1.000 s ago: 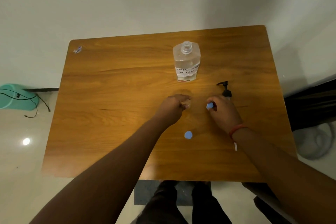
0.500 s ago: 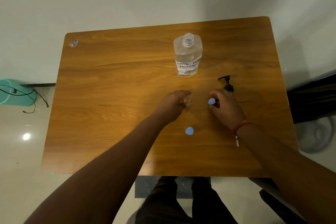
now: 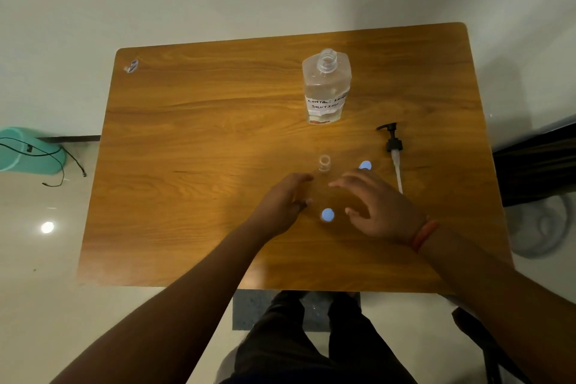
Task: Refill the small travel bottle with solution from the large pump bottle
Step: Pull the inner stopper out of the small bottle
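The large clear bottle (image 3: 325,87) stands upright at the back of the wooden table (image 3: 193,140), its neck uncapped and a handwritten label on its front. Its black pump (image 3: 393,146) lies flat to the right. The small clear travel bottle (image 3: 324,164) stands uncapped between my hands. My left hand (image 3: 285,201) is just left of it with fingers apart, holding nothing. My right hand (image 3: 374,204) hovers to its right, fingers spread and empty. One blue cap (image 3: 365,165) lies beyond my right fingers; another blue cap (image 3: 328,215) lies between my hands.
A small sticker (image 3: 131,66) sits at the table's far left corner. A teal bin (image 3: 28,150) with a black cable stands on the floor to the left. My legs (image 3: 311,337) are below the table's near edge.
My left hand has let go of the small bottle and opened. My right hand has set the blue cap down on the table and pulled back with fingers spread.
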Motion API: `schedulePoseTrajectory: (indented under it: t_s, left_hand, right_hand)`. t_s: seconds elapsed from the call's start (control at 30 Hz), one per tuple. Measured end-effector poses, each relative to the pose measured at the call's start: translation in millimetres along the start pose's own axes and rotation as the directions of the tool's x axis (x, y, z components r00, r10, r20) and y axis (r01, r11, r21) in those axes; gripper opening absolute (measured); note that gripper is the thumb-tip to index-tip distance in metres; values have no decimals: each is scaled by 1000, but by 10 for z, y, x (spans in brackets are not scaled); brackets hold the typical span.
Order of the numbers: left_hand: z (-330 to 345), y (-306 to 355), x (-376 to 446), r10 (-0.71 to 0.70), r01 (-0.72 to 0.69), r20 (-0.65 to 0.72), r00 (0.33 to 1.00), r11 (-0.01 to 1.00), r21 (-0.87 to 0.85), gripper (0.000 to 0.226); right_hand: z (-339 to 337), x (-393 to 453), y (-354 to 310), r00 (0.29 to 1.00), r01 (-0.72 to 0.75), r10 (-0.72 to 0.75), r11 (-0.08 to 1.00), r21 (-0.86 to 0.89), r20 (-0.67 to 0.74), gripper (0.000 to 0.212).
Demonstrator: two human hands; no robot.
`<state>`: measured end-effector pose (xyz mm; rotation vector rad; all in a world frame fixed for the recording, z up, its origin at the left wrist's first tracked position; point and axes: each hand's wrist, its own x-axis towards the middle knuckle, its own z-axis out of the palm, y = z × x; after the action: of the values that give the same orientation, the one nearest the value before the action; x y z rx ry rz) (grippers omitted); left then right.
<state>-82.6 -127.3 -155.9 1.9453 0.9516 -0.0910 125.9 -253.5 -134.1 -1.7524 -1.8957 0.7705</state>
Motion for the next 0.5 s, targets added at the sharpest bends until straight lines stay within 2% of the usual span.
schedulePoseTrajectory:
  t_s: [0.2,0.33,0.5]
  left_hand:
    - [247,-13,-190,63,-54,87,994,994,-96,51]
    - [313,4,-218,93,-82,64,994,985,-152,52]
    - [292,10,-175,92,-82,51,994,982,-169,50]
  right_hand:
    - [110,35,-68,995,75,-75,997,7,59,50]
    - [158,66,-90,994,100,-101,995,13,49,35]
    - [144,99,-133,996,82,-83,996,34,28,29]
